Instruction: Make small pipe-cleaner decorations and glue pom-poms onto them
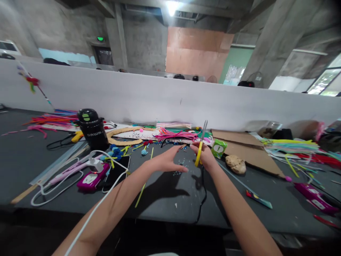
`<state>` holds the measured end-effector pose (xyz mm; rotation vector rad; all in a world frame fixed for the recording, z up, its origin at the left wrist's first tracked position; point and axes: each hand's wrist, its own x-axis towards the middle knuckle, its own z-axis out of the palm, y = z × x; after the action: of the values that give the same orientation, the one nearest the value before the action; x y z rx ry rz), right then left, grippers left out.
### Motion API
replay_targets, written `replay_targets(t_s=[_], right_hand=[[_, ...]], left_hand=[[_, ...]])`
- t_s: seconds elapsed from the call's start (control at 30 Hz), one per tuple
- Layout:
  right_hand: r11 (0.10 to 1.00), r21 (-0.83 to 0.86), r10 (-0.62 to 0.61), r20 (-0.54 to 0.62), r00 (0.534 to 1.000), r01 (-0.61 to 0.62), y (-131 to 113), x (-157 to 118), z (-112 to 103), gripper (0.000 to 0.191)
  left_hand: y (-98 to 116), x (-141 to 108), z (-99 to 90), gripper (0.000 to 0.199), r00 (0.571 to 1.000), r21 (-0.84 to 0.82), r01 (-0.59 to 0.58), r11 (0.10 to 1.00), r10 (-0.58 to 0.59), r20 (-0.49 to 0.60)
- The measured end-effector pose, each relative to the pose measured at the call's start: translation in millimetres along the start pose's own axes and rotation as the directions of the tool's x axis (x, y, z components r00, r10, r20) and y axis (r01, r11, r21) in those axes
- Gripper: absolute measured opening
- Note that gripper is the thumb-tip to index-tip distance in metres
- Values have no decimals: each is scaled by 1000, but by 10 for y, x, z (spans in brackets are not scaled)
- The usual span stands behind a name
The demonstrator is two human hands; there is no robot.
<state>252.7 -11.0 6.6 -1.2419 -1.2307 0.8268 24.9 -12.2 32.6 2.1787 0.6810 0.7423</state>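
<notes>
- The right hand (206, 156) was clamped on the yellow-handled scissors (200, 144), raised above the middle of the bench (165, 213) with the blades pointing up and toward the far side.
- The left hand (170, 160) hovered to the left of them, its thumb and fingers spread apart, well clear of the right hand's grip.
- Small blue beads (181, 164) lay scattered on the bench below, between the two hands.
- Just right of the right hand stood a green box (218, 148), with a lumpy tan object (236, 164) near it and flat cardboard (246, 153) behind.
- A bundle of pink pipe cleaners (177, 134) lay on the far side, beyond both hands.
- A yellow-green strip (141, 195) rested left of centre, partly hidden by the left arm.
- Farther left were a dark phone (121, 172), a purple power block (90, 180) with a white plug (95, 165) on it, and a black bin (94, 133) standing upright.
- A white cable (117, 181) ran across the left forearm.
</notes>
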Motion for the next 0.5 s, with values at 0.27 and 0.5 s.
replay_targets(t_s=[0.27, 0.5], right_hand=[[889, 414, 167, 106, 980, -196, -4, 85, 566, 44], [948, 280, 132, 77, 988, -148, 135, -65, 719, 51]], left_hand=[[-206, 368, 261, 82, 991, -572, 90, 815, -132, -32], [-327, 313, 477, 101, 963, -680, 135, 721, -258, -82]])
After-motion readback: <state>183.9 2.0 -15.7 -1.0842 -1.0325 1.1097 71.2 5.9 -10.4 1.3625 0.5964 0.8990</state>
